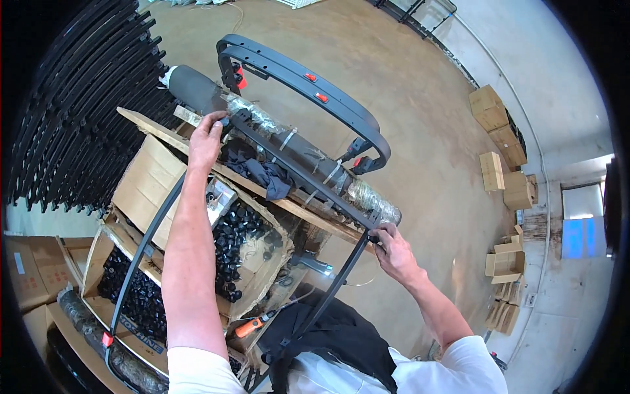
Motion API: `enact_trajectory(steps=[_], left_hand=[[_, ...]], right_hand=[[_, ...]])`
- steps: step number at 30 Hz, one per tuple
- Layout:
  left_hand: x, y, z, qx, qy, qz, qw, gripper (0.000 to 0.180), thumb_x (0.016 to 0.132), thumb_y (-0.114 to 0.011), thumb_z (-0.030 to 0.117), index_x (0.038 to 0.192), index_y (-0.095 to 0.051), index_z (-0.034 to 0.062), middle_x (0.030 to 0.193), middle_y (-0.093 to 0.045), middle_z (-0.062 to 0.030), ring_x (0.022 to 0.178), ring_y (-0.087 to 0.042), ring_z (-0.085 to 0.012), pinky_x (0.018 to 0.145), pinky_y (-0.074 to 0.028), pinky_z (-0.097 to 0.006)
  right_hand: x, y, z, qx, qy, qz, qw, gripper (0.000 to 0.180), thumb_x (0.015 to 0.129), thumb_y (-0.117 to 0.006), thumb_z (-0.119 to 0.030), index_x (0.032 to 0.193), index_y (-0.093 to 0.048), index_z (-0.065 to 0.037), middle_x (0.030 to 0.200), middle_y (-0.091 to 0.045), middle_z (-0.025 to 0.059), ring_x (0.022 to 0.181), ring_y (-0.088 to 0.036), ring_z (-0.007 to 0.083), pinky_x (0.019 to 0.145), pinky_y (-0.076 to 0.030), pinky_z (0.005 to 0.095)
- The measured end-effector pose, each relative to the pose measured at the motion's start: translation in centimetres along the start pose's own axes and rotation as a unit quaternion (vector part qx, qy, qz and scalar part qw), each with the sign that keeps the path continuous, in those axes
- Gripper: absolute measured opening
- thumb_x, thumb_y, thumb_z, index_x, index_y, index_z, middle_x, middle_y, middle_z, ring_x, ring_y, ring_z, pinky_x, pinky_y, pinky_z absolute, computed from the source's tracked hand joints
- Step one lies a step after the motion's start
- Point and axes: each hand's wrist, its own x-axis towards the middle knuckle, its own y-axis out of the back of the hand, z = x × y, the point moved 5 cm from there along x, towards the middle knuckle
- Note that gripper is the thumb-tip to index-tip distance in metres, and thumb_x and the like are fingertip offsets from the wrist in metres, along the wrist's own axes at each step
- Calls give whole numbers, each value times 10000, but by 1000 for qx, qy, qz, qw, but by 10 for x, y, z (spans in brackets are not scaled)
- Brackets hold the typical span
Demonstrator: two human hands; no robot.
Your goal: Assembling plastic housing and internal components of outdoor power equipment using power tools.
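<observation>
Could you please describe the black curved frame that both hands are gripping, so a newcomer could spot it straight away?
Start at the long padded roller wrapped in clear film, lying across a wooden plank over the open cartons of black plastic parts. The black curved frame rests on that roller, with the left hand at one corner and the right hand at the other. Unlike the second frame behind it, its arms run down toward the person.

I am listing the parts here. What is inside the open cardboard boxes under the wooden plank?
The boxes hold many small black round parts. The left forearm and a black frame bar cover some; deeper layers are hidden.
</observation>
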Motion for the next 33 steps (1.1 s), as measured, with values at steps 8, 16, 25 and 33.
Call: enact_trajectory(steps=[8, 16, 25, 33], left_hand=[[-2, -3, 1, 49, 3, 1, 999, 277, 1006, -679, 204, 1260, -726, 104, 1087, -719, -66, 1012, -647, -144, 938, -512, -297], [1, -7, -5, 12, 36, -3, 999, 271, 997, -689, 205, 1259, -729, 148, 1173, -693, -91, 1001, -648, -165, 940, -524, -332], [3, -4, -11, -24, -18, 5, 1000, 311, 986, -699, 185, 1293, -705, 139, 1130, -721, -63, 980, -667, -180, 938, -527, -328], [0, -2, -6, 116, -11, 37, 992, 320, 985, -694, 247, 1291, -704, 153, 1153, -719, -102, 1028, -685, -234, 964, -518, -356]], right_hand=[[9, 0, -1, -101, -47, -23, 993, 343, 932, -727, -266, 1158, -673, -14, 1090, -680, 182, 925, -716, 369, 816, -591, 475], [19, -2, -4, -138, -58, 1, 989, 359, 969, -686, -306, 1190, -642, -27, 918, -738, 206, 835, -742, 371, 765, -593, 488], [16, 1, -6, -151, -87, -101, 979, 469, 1028, -590, -400, 1262, -549, 4, 919, -729, 271, 884, -717, 461, 832, -570, 524], [27, 20, -31, -271, -76, -82, 956, 417, 951, -653, -410, 971, -655, 7, 744, -713, 210, 733, -740, 384, 647, -582, 517]])
